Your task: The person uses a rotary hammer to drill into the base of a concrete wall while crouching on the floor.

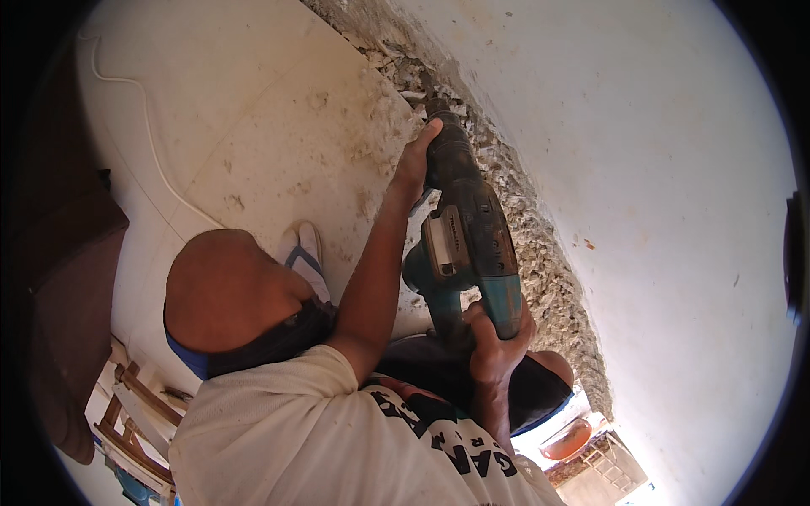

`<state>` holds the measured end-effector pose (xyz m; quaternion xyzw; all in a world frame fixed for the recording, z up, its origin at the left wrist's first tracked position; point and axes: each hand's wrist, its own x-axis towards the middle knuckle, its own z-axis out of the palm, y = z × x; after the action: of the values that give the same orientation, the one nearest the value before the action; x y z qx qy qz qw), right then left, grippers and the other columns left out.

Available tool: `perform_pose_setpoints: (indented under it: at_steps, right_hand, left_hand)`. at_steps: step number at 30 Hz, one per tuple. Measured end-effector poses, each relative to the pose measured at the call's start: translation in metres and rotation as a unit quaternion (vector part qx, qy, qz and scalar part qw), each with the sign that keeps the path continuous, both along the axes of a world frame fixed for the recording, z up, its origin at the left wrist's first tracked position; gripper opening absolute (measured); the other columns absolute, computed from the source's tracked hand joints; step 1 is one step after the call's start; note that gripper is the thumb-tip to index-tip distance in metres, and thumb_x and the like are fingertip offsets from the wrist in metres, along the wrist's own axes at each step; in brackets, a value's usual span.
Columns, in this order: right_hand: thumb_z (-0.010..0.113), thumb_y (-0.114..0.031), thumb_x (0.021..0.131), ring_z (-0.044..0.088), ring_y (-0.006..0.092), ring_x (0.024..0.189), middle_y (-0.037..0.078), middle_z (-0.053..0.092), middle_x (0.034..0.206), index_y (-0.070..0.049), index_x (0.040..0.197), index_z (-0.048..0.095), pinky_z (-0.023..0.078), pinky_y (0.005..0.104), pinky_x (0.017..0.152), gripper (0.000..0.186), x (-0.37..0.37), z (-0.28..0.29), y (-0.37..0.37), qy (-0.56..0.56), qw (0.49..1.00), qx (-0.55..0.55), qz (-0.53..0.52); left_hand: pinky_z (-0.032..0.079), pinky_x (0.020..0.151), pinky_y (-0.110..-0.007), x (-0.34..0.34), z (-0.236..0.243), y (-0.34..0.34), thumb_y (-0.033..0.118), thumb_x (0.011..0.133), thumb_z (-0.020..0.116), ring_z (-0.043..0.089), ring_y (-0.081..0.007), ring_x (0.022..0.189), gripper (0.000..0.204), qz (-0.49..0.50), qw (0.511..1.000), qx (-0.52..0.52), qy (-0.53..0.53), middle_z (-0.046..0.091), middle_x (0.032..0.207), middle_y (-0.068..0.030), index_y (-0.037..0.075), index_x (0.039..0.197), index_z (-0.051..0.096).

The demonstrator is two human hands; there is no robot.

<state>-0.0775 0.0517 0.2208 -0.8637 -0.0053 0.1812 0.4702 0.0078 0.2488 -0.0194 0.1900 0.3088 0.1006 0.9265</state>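
A teal and black rotary hammer (481,228) lies lengthwise in front of me, its nose pointing away along the foot of the wall. My left hand (413,164) is wrapped round its front barrel. At the rear, my right hand (498,347) grips the handle; whether a finger presses the trigger is hidden. The dark bit (429,84) reaches into broken rubble (396,69) where floor and wall meet. A rough chipped strip (544,261) of bare masonry runs along the wall's base, beside and behind the tool.
The smooth pale wall (666,169) rises on the right. Dust and crumbs cover the floor tiles (253,110), where a white cord (148,114) winds. My sandalled foot (305,246) stands left of the tool. Brown furniture (72,253), wooden pieces (143,401) and an orange basin (569,440) lie around.
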Motion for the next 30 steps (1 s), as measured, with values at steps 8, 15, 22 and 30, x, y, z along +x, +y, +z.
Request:
perform_pose_setpoints:
  at_steps: [8, 15, 22, 30]
  right_hand:
    - [0.071, -0.010, 0.074, 0.058, 0.0124, 0.065, 0.004, 0.064, 0.073, 0.001, 0.085, 0.066, 0.047, 0.0296, 0.064, 0.016, 0.012, -0.005, -0.011, 0.052, 0.997, 0.050, -0.040]
    - [0.069, -0.009, 0.074, 0.057, 0.0118, 0.062, 0.003, 0.065, 0.071, 0.001, 0.086, 0.067, 0.047, 0.0278, 0.063, 0.016, 0.016, 0.000, -0.004, 0.050, 0.997, 0.045, -0.028]
    - [0.067, -0.009, 0.074, 0.060, 0.0130, 0.063, 0.005, 0.066, 0.069, 0.000, 0.082, 0.067, 0.048, 0.0284, 0.063, 0.012, 0.015, -0.007, -0.015, 0.049, 0.995, 0.069, -0.045]
    - [0.065, -0.007, 0.075, 0.063, 0.0137, 0.066, 0.006, 0.068, 0.071, 0.002, 0.086, 0.066, 0.049, 0.0278, 0.066, 0.014, 0.019, -0.014, -0.012, 0.067, 0.992, 0.098, -0.034]
  left_hand:
    - [0.057, 0.076, -0.032, 0.003, 0.004, -0.005, 0.051, 0.092, 0.069, 0.071, -0.0188, 0.081, 0.051, 0.003, 0.999, 0.019, 0.036, 0.075, 0.095, -0.0082, 0.001, 0.106, 0.073]
    - [0.058, 0.075, -0.032, 0.005, 0.003, -0.003, 0.052, 0.092, 0.069, 0.072, -0.0198, 0.078, 0.054, -0.007, 0.999, 0.024, 0.046, 0.075, 0.093, -0.0100, -0.001, 0.102, 0.072]
    - [0.056, 0.072, -0.032, 0.008, 0.009, -0.003, 0.053, 0.092, 0.069, 0.071, -0.0192, 0.076, 0.057, -0.015, 0.995, 0.070, 0.072, 0.074, 0.090, -0.0106, -0.003, 0.098, 0.073]
    - [0.054, 0.075, -0.031, 0.005, 0.008, -0.003, 0.057, 0.090, 0.069, 0.069, -0.0175, 0.077, 0.062, -0.033, 0.990, 0.104, 0.086, 0.074, 0.090, -0.0103, -0.004, 0.096, 0.075]
